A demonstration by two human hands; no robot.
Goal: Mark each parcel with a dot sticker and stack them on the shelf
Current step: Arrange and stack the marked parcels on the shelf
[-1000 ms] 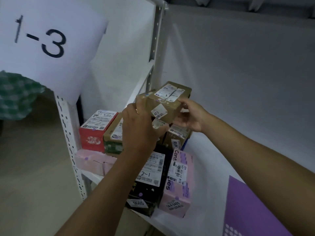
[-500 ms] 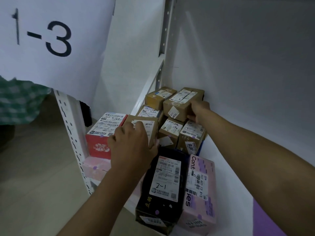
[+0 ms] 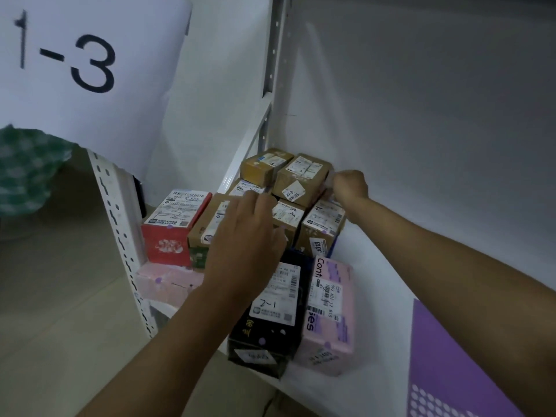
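- Moved since prev. frame: right hand [image 3: 349, 185] pushes brown parcel [image 3: 302, 183] deeper toward back corner of shelf [image 3: 376, 266]; left hand [image 3: 246, 236] slides fwd over front boxes.
- Brown parcel: top tier of stack, beside a second small brown box [image 3: 264, 165], resting on cartons below; label w/ "47-3" on near face.
- Right grip: fingers curled at parcel's right rear edge; cannot tell if pinching or only pressing.
- Left grip: fingers relaxed, spread, resting on carton [image 3: 210, 224] next to red box [image 3: 171, 227]; holds nothing.
- Front row: black box [image 3: 270, 335] marked "2-1", pink box [image 3: 331, 311]; both carry purple dots.
- Dot sticker sheet [image 3: 445, 371]: purple, lower right on shelf.
- Handling (est.): cardboard, stiff, prob. light; taped faces may be slick. Take hold across opposite side walls, not by label.
- Sign [image 3: 75, 55]: "1-3", upper left.
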